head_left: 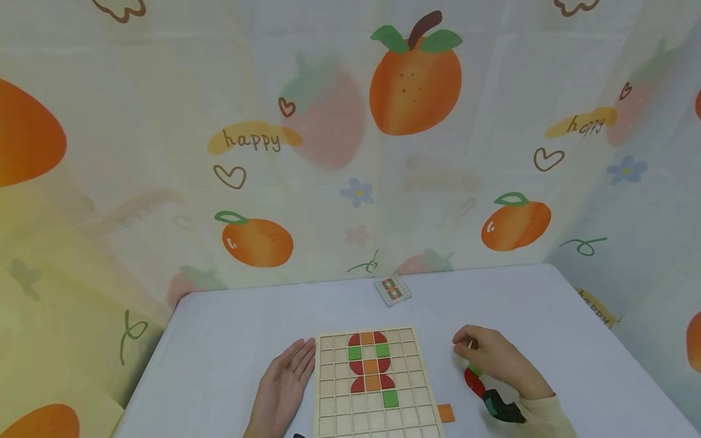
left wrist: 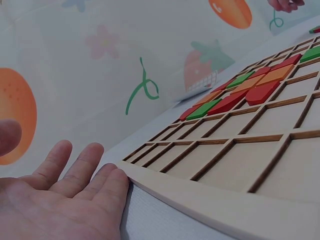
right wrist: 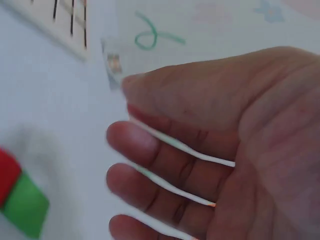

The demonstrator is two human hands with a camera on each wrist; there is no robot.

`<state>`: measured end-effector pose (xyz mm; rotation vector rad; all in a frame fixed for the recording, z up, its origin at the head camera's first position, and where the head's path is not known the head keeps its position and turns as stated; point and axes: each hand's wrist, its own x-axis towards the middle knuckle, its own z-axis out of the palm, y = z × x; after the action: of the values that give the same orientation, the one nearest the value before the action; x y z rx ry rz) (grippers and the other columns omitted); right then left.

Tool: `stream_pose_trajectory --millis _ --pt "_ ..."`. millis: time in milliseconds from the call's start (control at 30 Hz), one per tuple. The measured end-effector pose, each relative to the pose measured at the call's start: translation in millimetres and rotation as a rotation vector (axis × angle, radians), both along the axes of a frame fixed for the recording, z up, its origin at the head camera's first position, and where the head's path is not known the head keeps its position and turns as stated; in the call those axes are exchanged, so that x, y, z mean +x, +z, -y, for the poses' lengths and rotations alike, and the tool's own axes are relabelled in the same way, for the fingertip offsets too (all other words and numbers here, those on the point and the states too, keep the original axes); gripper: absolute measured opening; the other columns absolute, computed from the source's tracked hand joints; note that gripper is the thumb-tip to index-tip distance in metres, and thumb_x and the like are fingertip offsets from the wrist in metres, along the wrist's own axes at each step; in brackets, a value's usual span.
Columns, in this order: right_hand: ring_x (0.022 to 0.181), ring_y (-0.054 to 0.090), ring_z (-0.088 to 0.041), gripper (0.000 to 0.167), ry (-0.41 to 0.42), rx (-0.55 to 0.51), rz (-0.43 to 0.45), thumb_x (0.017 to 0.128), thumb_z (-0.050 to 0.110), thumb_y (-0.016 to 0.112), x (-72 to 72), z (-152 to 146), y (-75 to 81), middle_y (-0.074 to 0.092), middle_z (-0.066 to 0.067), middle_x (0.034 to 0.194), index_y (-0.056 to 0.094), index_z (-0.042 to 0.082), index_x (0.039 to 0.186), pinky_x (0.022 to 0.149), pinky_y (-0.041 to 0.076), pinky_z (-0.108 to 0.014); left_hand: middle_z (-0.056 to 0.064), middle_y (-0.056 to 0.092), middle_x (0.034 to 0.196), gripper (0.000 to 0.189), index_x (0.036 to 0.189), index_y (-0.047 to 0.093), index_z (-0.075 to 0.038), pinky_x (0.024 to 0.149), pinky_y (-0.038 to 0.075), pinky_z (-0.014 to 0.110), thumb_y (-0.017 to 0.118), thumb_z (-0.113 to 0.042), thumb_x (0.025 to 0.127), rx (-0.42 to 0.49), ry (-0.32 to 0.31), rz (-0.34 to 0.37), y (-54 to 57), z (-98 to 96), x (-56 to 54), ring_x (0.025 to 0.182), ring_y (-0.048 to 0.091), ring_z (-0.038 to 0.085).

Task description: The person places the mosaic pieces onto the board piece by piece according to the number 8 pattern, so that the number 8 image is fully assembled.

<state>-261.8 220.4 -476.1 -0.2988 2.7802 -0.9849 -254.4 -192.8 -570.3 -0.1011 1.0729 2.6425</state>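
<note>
A wooden grid board [head_left: 334,407] lies on the white table, with red rounded tiles, orange square tiles [head_left: 370,366] and green square tiles [head_left: 390,399] set in its cells. My left hand [head_left: 282,383] lies palm up along the board's left side, fingers straight. In the left wrist view, the fingertips [left wrist: 117,175] are right at the frame's edge. My right hand [head_left: 490,356] hovers right of the board, fingers loosely bent and thumb near the index finger; no tile shows in it [right wrist: 200,130]. Below it are a green tile [head_left: 475,369] and red tiles [head_left: 474,383].
An orange tile [head_left: 446,413] lies against the board's right edge. A small patterned card stack [head_left: 392,290] sits behind the board, near the table's far edge. Fruit-printed cloth [head_left: 328,231] hangs behind the table. A dark object [head_left: 502,406] is beside my right wrist.
</note>
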Motion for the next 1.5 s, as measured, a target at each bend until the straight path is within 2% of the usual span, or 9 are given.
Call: stream_pose_trajectory --millis 133,367,633,833,933,1100,1233,1400,1500 --pt "0.078 0.053 -0.014 0.011 -0.082 0.067 0.066 0.095 0.016 0.068 -1.4 -10 -2.1 0.064 0.001 0.086 0.068 0.008 0.102 0.061 0.047 -0.026 0.018 0.012 0.169 0.062 0.161 0.008 -0.002 0.127 0.027 0.03 0.025 -0.038 0.112 -0.004 -0.013 -0.014 0.0 1.3 0.3 0.159 0.01 0.029" --pt "0.082 0.058 -0.017 0.014 -0.108 0.198 0.138 0.09 0.019 0.072 -1.8 -22 -11.5 0.066 -0.001 0.092 0.066 0.008 0.096 0.066 0.053 -0.036 0.019 0.01 0.169 0.063 0.161 0.007 -0.001 0.128 0.027 0.031 0.024 -0.037 0.113 -0.003 -0.016 -0.021 -0.3 1.5 0.8 0.159 0.01 0.029" --pt "0.081 0.053 -0.018 0.015 -0.132 0.178 0.204 0.084 0.014 0.073 -2.1 -22 -19.3 0.06 -0.001 0.085 0.062 0.007 0.092 0.066 0.046 -0.032 0.019 0.011 0.17 0.062 0.161 0.007 -0.001 0.128 0.026 0.031 0.024 -0.037 0.113 -0.003 -0.016 -0.017 0.8 0.7 0.6 0.159 0.009 0.029" --pt "0.08 0.05 -0.018 0.017 -0.095 0.123 0.208 0.082 0.008 0.072 -4.4 -20 -22.4 0.056 -0.002 0.084 0.059 0.007 0.093 0.065 0.044 -0.03 0.018 0.01 0.17 0.063 0.161 0.006 -0.002 0.126 0.028 0.029 0.023 -0.038 0.113 -0.01 -0.022 -0.03 -0.3 1.8 0.1 0.159 0.008 0.029" --pt "0.08 0.049 -0.019 0.016 -0.078 0.094 0.198 0.081 0.002 0.067 -4.6 -20 -22.9 0.054 -0.003 0.084 0.059 0.007 0.094 0.066 0.043 -0.029 0.019 0.011 0.17 0.062 0.161 0.008 -0.002 0.127 0.027 0.03 0.024 -0.037 0.113 0.0 -0.016 -0.02 -0.2 1.4 0.5 0.159 0.01 0.029" --pt "0.08 0.05 -0.016 0.013 -0.045 0.066 0.097 0.089 -0.001 0.059 -5.5 -16 -19.9 0.06 -0.001 0.086 0.065 0.006 0.097 0.066 0.045 -0.025 0.019 0.011 0.17 0.062 0.161 0.009 -0.001 0.128 0.025 0.032 0.025 -0.037 0.113 0.003 -0.015 -0.016 -0.5 0.5 0.3 0.159 0.011 0.029" --pt "0.079 0.05 -0.011 0.012 -0.052 0.019 0.02 0.095 0.004 0.062 -6.4 -8 -17.1 0.062 0.002 0.087 0.069 0.006 0.104 0.063 0.045 -0.021 0.019 0.011 0.169 0.062 0.161 0.008 -0.001 0.128 0.026 0.032 0.025 -0.037 0.113 0.001 -0.015 -0.018 -0.7 0.6 0.3 0.159 0.011 0.029" --pt "0.079 0.052 -0.003 0.014 0.023 -0.058 -0.069 0.096 0.009 0.066 -7.9 5 -16.3 0.066 0.003 0.091 0.071 0.004 0.108 0.063 0.048 -0.02 0.019 0.011 0.17 0.062 0.161 0.008 -0.002 0.127 0.028 0.031 0.024 -0.037 0.113 -0.004 -0.015 -0.022 -0.2 0.7 1.0 0.159 0.011 0.029" --pt "0.08 0.054 -0.001 0.016 0.051 -0.112 -0.079 0.097 0.013 0.067 -8.8 15 -16.4 0.068 0.003 0.093 0.072 0.004 0.109 0.064 0.049 -0.019 0.019 0.011 0.17 0.062 0.161 0.008 -0.002 0.127 0.028 0.03 0.023 -0.037 0.113 -0.004 -0.017 -0.024 0.4 0.5 1.4 0.159 0.01 0.029"
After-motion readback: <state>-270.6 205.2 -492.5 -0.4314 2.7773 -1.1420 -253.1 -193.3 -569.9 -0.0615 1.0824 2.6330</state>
